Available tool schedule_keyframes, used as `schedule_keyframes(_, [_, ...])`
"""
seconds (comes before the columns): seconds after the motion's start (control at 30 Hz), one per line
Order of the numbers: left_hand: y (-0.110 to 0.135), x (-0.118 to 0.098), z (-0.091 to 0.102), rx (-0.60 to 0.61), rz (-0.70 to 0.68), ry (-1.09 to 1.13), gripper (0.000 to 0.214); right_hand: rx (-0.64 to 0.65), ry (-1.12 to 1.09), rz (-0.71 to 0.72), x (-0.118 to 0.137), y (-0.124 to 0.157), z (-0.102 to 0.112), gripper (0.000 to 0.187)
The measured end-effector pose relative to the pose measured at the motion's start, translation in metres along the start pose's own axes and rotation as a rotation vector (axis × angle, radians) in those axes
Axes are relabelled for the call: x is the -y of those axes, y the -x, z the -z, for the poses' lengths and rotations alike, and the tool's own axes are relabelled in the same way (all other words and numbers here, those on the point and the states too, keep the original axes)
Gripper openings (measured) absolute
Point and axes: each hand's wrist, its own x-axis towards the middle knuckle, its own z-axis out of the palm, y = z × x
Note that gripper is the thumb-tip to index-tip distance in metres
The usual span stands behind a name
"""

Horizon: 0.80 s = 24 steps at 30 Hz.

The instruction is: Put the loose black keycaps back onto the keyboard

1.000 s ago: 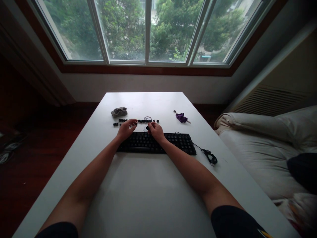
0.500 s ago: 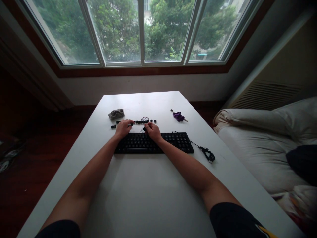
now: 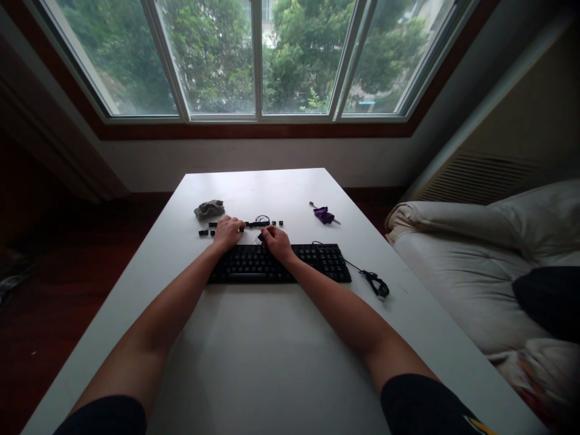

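A black keyboard [image 3: 290,263] lies across the middle of a white table [image 3: 272,350]. Behind it runs a row of loose black keycaps [image 3: 265,223] with a thin wire loop among them. My left hand [image 3: 228,232] rests at the keyboard's far left edge, fingers curled down onto the keycaps there. My right hand [image 3: 276,241] is at the keyboard's top edge, its fingertips pinched on a small black keycap [image 3: 261,237].
A crumpled grey cloth [image 3: 209,209] sits at the back left. A purple tool [image 3: 324,214] lies at the back right. The keyboard's cable and plug [image 3: 375,284] trail off to the right. A white sofa [image 3: 489,272] stands beside the table.
My left hand has slid left along the row of keycaps. My right hand stays at the keyboard's top edge with the keycap. The view has shifted slightly.
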Motion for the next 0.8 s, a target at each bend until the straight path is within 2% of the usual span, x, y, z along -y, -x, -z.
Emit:
schedule_keyframes(0.47, [-0.002,0.007,-0.003,-0.004,0.025,0.015,0.027,0.017,-0.009,0.008,-0.001,0.0,0.0,0.033])
schedule_keyframes(0.67, [0.007,-0.005,0.005,-0.022,0.045,0.053,0.027,0.022,-0.008,-0.005,0.001,0.001,0.0,0.033])
schedule_keyframes(0.8, [0.019,-0.021,0.014,0.025,0.011,0.145,0.023,-0.005,-0.028,-0.002,0.005,0.002,0.001,0.035])
